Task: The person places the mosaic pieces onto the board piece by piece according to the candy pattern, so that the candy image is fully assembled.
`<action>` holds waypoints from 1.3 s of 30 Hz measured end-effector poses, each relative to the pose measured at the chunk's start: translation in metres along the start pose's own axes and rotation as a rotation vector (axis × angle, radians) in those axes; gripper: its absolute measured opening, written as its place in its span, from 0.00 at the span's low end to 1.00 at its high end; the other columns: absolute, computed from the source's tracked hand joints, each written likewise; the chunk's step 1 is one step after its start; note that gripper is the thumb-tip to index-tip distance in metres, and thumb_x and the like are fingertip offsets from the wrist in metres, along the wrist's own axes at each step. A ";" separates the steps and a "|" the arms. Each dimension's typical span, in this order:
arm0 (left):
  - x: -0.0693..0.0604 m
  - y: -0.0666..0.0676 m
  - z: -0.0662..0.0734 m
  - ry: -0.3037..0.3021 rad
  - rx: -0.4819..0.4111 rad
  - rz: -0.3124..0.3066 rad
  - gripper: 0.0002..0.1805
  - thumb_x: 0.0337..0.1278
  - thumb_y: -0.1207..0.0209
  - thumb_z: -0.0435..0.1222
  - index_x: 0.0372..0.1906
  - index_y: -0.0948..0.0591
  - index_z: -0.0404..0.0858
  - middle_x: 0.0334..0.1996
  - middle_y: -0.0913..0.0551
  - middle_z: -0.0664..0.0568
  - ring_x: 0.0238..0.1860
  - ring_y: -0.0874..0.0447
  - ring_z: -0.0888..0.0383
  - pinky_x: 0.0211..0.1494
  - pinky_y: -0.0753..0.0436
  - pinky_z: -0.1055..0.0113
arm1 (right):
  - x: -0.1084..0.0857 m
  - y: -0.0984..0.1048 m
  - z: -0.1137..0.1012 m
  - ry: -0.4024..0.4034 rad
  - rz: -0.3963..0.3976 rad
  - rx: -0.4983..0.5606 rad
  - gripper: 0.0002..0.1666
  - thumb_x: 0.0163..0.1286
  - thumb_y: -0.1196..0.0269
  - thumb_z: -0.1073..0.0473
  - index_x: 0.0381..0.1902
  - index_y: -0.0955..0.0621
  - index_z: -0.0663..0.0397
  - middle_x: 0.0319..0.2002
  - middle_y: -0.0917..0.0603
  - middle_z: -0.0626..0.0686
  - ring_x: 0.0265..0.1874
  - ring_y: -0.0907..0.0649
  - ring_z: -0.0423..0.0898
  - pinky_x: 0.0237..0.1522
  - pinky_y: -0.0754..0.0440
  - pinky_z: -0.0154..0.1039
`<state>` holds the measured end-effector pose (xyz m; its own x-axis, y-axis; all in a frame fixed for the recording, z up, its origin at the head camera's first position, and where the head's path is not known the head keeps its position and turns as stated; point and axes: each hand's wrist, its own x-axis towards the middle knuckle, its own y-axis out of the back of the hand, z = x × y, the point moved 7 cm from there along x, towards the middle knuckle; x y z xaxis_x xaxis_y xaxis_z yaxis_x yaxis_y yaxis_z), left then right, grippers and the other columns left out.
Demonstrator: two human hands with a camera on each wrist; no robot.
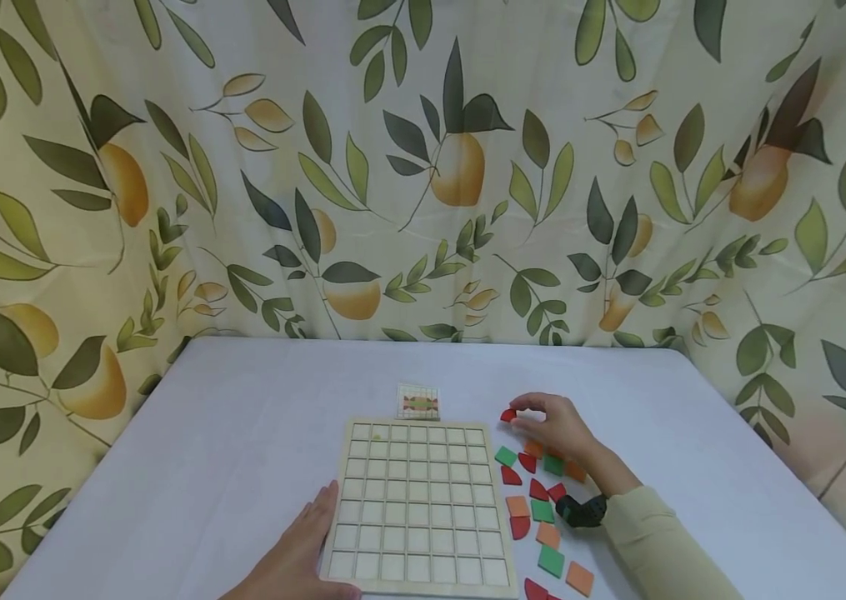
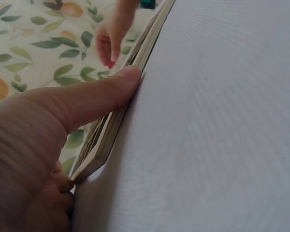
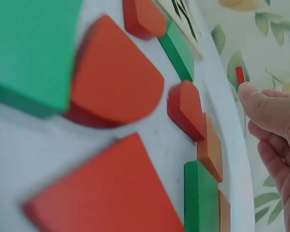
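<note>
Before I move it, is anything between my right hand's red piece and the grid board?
Nothing visible; your right hand holds the red quarter-circle piece beside the far right corner of the wooden grid board.

The piece [image 1: 508, 415] in my right hand [image 1: 559, 427] is plain red. Around it I have quarter-rounds [image 1: 511, 475] in the same red, squares [image 1: 551, 561] in solid green and other squares [image 1: 580, 577] in soft orange. My board [image 1: 418, 500] is pale cream wood, ruled all over with a grid of thin, darker lines. The small card [image 1: 418, 403] is whitish, with a red and green design on it. My sleeve [image 1: 666, 542] is a pale yellowish beige, the wrist strap [image 1: 580, 511] black. Under everything my tabletop [image 1: 242, 467] is plain lavender-white, and the curtain [image 1: 407, 250] is cream, patterned with green leaves and orange fruit
</note>
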<state>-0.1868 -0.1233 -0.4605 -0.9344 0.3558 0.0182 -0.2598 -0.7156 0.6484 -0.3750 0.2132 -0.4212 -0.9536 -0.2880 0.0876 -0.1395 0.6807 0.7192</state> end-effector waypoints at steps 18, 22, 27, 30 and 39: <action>0.000 -0.001 0.000 -0.052 0.035 0.022 0.70 0.30 0.31 0.59 0.69 0.59 0.26 0.68 0.52 0.31 0.68 0.59 0.38 0.56 0.71 0.90 | -0.030 -0.012 -0.039 0.133 -0.026 -0.022 0.17 0.57 0.33 0.59 0.45 0.18 0.57 0.42 0.17 0.49 0.48 0.23 0.52 0.49 0.25 0.53; 0.000 0.000 0.000 -0.033 0.031 0.019 0.70 0.29 0.31 0.59 0.69 0.58 0.26 0.68 0.52 0.32 0.68 0.59 0.38 0.55 0.71 0.91 | -0.036 -0.015 -0.042 0.120 -0.038 -0.013 0.15 0.57 0.33 0.60 0.44 0.17 0.54 0.42 0.17 0.48 0.47 0.23 0.51 0.48 0.23 0.50; -0.002 0.002 0.002 -0.039 0.042 0.020 0.70 0.29 0.31 0.59 0.69 0.58 0.26 0.68 0.52 0.32 0.68 0.58 0.37 0.55 0.71 0.91 | -0.044 -0.025 -0.049 0.159 -0.087 0.000 0.14 0.57 0.33 0.57 0.43 0.17 0.53 0.41 0.17 0.47 0.44 0.23 0.49 0.41 0.20 0.46; -0.002 0.002 0.004 -0.070 0.054 0.019 0.69 0.30 0.31 0.59 0.69 0.58 0.24 0.68 0.51 0.31 0.68 0.58 0.37 0.56 0.71 0.90 | -0.049 -0.033 -0.055 0.208 -0.133 0.004 0.16 0.58 0.33 0.55 0.43 0.17 0.55 0.40 0.17 0.47 0.43 0.22 0.49 0.42 0.21 0.45; 0.000 0.002 0.004 -0.079 0.034 0.009 0.69 0.31 0.31 0.59 0.69 0.58 0.24 0.68 0.52 0.30 0.67 0.59 0.35 0.56 0.71 0.90 | -0.057 -0.042 -0.052 0.154 -0.167 0.011 0.16 0.56 0.32 0.54 0.42 0.17 0.53 0.40 0.17 0.46 0.36 0.25 0.48 0.30 0.25 0.32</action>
<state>-0.1858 -0.1220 -0.4563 -0.9142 0.3965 0.0834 -0.2416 -0.6988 0.6733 -0.3013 0.1658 -0.4211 -0.8649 -0.4967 0.0727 -0.2960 0.6215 0.7253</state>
